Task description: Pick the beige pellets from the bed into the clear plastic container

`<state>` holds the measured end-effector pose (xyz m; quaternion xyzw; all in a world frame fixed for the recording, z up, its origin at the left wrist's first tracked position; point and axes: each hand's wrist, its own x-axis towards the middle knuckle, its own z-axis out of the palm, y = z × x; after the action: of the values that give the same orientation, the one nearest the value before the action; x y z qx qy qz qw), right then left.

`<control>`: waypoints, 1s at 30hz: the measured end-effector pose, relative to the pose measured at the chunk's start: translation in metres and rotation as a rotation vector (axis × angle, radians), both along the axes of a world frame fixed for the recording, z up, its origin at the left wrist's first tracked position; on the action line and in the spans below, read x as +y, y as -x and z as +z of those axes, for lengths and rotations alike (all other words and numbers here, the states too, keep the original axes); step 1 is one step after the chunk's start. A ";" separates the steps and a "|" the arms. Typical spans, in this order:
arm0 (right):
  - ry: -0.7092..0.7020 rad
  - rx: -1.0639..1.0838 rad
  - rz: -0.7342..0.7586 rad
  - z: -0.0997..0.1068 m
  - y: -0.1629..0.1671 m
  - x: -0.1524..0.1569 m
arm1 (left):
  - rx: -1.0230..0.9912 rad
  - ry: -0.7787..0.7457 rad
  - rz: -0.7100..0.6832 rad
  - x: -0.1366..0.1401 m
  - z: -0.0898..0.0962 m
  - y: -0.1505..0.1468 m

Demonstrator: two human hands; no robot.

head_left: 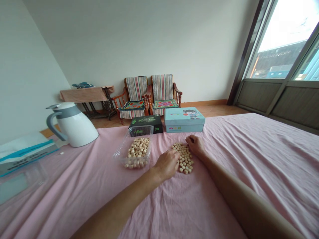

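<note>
Small round beige pieces (184, 157), too small to tell their kind, lie spread in one layer on the pink cloth. At the left edge of this patch is my left hand (167, 165), its fingers curled down against the pieces; what they hold, if anything, is hidden. My right hand (196, 145) rests at the far right edge of the patch, fingers bent together, and anything in them cannot be made out. Left of my hands stands a clear plastic tub (119, 151) holding many more beige pieces (138, 148).
A black box (157, 124) and a light blue box (184, 126) sit behind the pieces. To the left stand a white and grey jug (81, 127), a tissue pack (30, 152) and a clear plastic container (27, 179). Two wooden chairs (163, 89) are beyond the table.
</note>
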<state>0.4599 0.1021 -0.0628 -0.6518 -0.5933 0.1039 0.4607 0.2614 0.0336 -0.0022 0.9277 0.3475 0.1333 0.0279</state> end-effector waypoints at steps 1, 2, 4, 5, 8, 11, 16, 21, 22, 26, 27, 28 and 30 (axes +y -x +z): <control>0.000 0.002 0.000 0.000 0.000 0.000 | -0.002 -0.001 0.001 0.000 -0.002 0.000; 0.001 0.004 -0.001 0.000 0.000 0.000 | 0.001 0.000 0.003 0.000 -0.002 0.000; 0.000 0.003 -0.002 0.000 0.000 0.000 | 0.021 0.007 0.009 -0.001 0.002 0.001; 0.000 0.002 -0.002 0.000 0.000 0.000 | 0.030 0.009 0.013 -0.002 0.007 0.001; -0.002 -0.004 0.001 -0.001 -0.001 0.001 | 0.004 -0.026 0.014 -0.004 0.030 0.006; 0.003 -0.007 0.002 -0.002 -0.001 0.001 | -0.109 -0.116 0.052 0.002 0.058 0.022; -0.005 -0.018 -0.001 -0.001 -0.001 0.001 | -0.184 -0.349 0.342 0.022 0.089 0.058; 0.000 -0.010 0.017 -0.003 -0.001 0.002 | -0.263 -0.246 0.211 0.021 0.080 0.053; -0.001 -0.009 0.017 -0.003 -0.002 0.002 | -0.253 -0.165 0.140 0.018 0.074 0.046; -0.009 -0.015 0.010 -0.005 -0.002 0.003 | -0.146 0.119 -0.028 0.000 0.045 0.017; -0.011 -0.014 0.007 -0.005 -0.002 0.002 | -0.124 0.169 -0.043 -0.004 0.038 0.012; -0.012 -0.012 0.004 -0.004 -0.002 0.002 | -0.107 0.206 -0.053 -0.007 0.031 0.007; -0.015 -0.005 0.003 -0.004 -0.001 0.001 | -0.090 0.234 -0.062 -0.012 0.019 0.001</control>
<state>0.4612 0.1036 -0.0666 -0.6479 -0.5961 0.0986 0.4638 0.2601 0.0217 0.0169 0.9215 0.3302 0.1325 0.1554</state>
